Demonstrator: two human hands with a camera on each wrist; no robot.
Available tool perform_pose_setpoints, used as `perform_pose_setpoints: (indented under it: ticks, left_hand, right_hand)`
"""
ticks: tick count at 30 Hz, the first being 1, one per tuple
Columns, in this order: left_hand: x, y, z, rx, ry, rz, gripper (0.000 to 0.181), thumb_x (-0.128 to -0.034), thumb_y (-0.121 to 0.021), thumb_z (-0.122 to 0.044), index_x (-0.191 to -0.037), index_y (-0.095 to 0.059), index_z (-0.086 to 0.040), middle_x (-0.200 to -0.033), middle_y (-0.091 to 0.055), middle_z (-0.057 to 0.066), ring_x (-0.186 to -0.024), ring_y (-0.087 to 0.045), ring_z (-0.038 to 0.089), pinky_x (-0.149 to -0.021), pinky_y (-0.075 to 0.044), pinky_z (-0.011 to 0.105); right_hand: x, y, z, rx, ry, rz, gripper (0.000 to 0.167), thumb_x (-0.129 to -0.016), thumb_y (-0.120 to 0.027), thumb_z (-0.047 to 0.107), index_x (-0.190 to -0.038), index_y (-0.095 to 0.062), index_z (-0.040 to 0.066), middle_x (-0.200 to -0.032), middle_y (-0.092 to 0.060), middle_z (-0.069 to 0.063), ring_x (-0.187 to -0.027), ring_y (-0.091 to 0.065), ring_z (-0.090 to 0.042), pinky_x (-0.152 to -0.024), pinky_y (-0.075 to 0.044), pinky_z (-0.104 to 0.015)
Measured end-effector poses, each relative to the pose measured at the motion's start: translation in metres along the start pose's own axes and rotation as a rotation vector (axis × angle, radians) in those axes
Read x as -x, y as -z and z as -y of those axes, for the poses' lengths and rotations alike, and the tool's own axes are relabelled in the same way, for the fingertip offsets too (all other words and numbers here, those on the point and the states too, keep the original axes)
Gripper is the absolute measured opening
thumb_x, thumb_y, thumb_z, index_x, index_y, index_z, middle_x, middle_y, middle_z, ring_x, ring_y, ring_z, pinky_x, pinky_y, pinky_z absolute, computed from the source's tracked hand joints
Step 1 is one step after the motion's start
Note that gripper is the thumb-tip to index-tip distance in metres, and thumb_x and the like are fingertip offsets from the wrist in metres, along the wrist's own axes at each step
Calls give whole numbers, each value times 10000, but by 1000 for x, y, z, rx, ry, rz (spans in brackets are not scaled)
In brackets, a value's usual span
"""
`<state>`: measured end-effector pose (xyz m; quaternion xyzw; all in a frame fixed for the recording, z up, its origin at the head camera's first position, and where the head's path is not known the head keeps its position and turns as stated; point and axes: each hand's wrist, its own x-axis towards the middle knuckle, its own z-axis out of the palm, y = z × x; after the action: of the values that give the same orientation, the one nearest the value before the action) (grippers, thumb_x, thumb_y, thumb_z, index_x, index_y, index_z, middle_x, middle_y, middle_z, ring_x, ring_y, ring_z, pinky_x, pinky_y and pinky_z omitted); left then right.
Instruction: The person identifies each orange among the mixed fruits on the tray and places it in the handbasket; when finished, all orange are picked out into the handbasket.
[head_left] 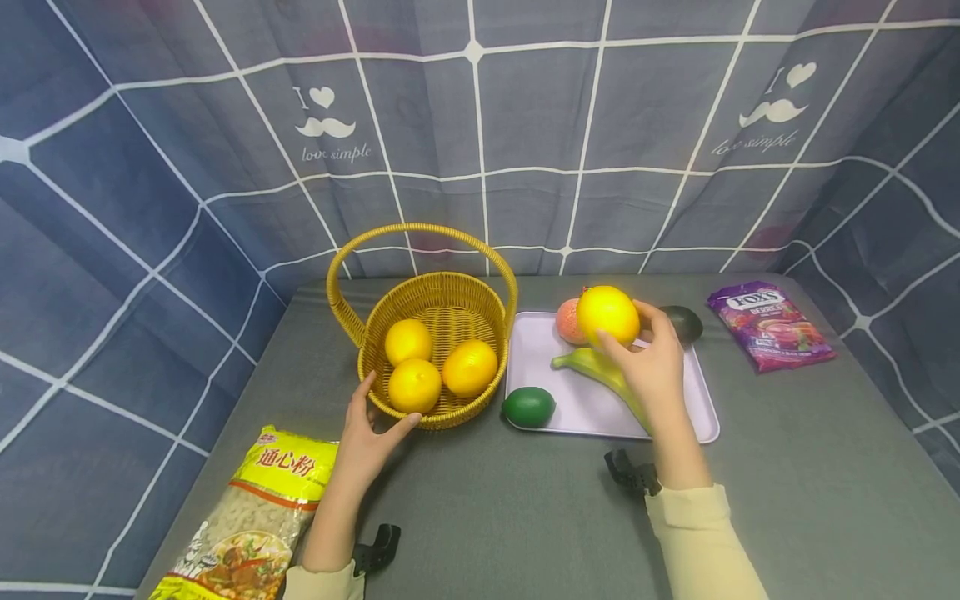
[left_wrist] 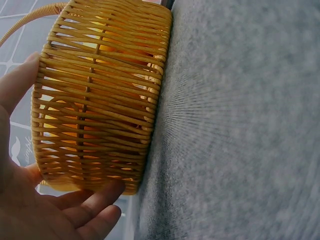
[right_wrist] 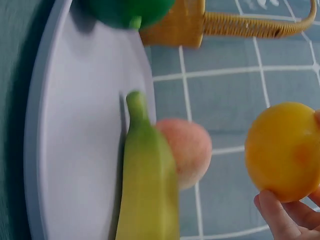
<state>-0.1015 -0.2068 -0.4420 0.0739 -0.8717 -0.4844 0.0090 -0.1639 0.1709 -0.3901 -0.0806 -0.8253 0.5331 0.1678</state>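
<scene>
My right hand [head_left: 651, 358] grips a yellow-orange orange [head_left: 607, 317], raised over the lilac tray [head_left: 536, 354]. The right wrist view shows fingertips on the side of this orange [right_wrist: 284, 151]. Below it on the tray are a banana [head_left: 600, 369], a pinkish peach [head_left: 568, 322], a green lemon-shaped fruit [head_left: 529, 407] and a dark avocado-like fruit [head_left: 682, 324], partly hidden by the hand. My left hand [head_left: 369, 437] holds the near left side of a wicker basket [left_wrist: 100, 95], thumb and fingers spread against its rim and wall. Three oranges [head_left: 415, 386] lie inside the basket.
A bag of macaroni [head_left: 258, 508] lies at the left front, beside my left forearm. The purple Fox's candy bag [head_left: 768, 325] rests right of the tray. The basket's tall arched handle [head_left: 420, 227] stands upright. A checked curtain [head_left: 525, 125] backs the grey table [head_left: 510, 517].
</scene>
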Motion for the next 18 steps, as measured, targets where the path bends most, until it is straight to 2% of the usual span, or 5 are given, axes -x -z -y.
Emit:
perform_pose_setpoints:
  ticks: [6, 10, 18]
  left_hand:
    - [0, 0, 1, 7, -1, 0, 1025, -790, -758, -500, -1554, -119, -256, -1567, -129, 181, -1309, -362, 452, -999, -377, 596]
    - [0, -1, 2, 11, 1, -1, 1028, -782, -762, -508, -1551, -122, -270, -1570, -127, 169, -1309, -368, 443, -995, -383, 593]
    - [0, -1, 3, 15, 3, -2, 1029, -782, -762, -507, -1551, -122, -269, -1571, -122, 165, -1317, -358, 440, -1010, -371, 589]
  right_hand:
    - [11, -7, 15, -68, 9, 46, 692, -799, -795, 272, -1386, -481, 81, -1345, -487, -129, -1098, -538, -322, -921, -494, -459]
    - [17, -12, 25, -131, 17, 75, 697, -786, -813, 256, -1384, -488, 108, -1338, -487, -84, -1080, -539, -278, -905, -507, -412]
    - [31, -29, 41, -242, 155, 121, 666, -758, -835, 162, -1341, -522, 93, -1275, -526, -54, -1048, -565, -211, -861, -515, -266]
